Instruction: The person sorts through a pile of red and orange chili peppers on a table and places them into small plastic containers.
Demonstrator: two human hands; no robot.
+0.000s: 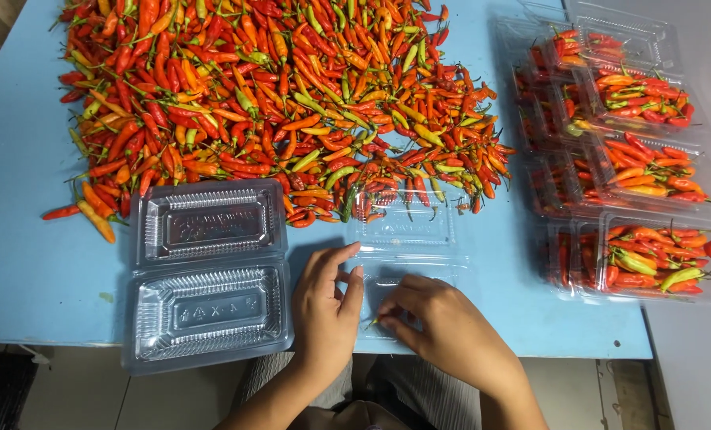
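A small green chili stem point(369, 322) is pinched in the grip of the right hand point(439, 318), fingertips pressed together over the near half of an open clear clamshell box point(403, 239). The left hand point(328, 306) is laid flat beside it, fingers loosely spread and nothing held, at the box's left edge. The box lies at the near edge of the blue table point(21, 239). Just to the left, a second open clamshell box point(206, 275) is seen. Beyond both, a large heap of red, orange and green chilies point(276, 95) is spread. At the right, filled boxes of chilies point(634, 175) are stacked.
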